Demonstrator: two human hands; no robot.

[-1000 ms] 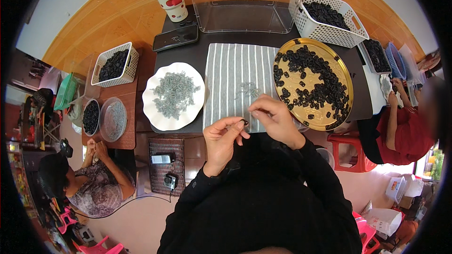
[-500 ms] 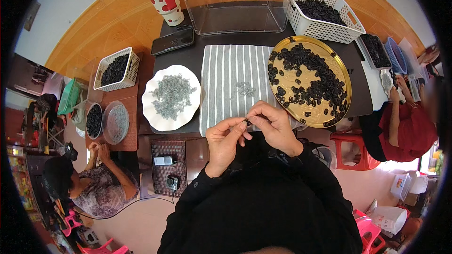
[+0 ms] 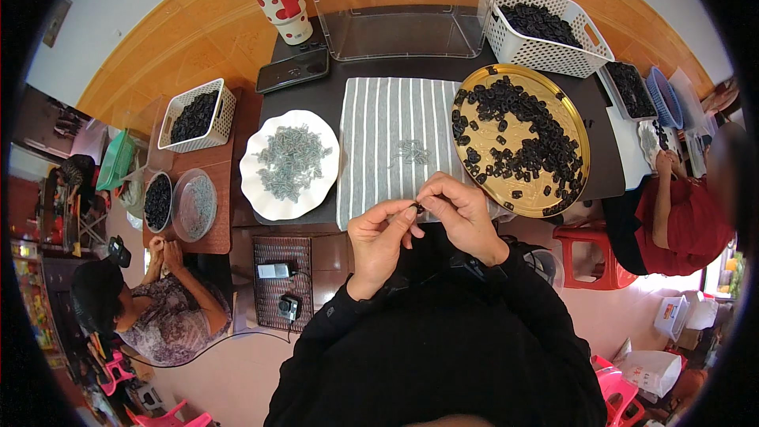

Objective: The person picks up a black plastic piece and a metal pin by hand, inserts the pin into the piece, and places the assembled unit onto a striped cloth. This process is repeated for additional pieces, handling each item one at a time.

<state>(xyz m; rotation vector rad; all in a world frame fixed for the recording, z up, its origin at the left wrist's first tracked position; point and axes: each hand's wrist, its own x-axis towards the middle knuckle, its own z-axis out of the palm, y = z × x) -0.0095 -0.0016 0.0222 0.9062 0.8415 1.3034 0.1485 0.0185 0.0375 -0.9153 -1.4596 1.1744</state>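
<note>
Close together at the near edge of the striped cloth (image 3: 360, 142) are my left hand (image 3: 378, 241) and my right hand (image 3: 462, 221). Their thumbs and forefingers pinch one small black piece (image 3: 418, 206), mostly hidden by the fingertips. A little pile of thin silvery metal pieces (image 3: 413, 152) lies on the cloth just beyond my hands. To the left, a white wavy-edged plate (image 3: 250, 166) carries a heap of similar metal pieces (image 3: 288, 160). On the right, a round gold tray (image 3: 484, 136) holds many loose black pieces (image 3: 545, 122).
Behind the cloth stand a clear plastic box (image 3: 403, 35), a phone (image 3: 292, 71) and a dotted tumbler (image 3: 282, 4). White baskets (image 3: 545, 39) of black pieces sit at both sides. One person (image 3: 158, 308) works at left, another (image 3: 680, 225) at right. A red stool (image 3: 593, 257) stands at right.
My hands stay pinched together on the small black piece, with only a slight finger shift. The whole view has moved a little. At right, the other person's hands have drawn closer together.
</note>
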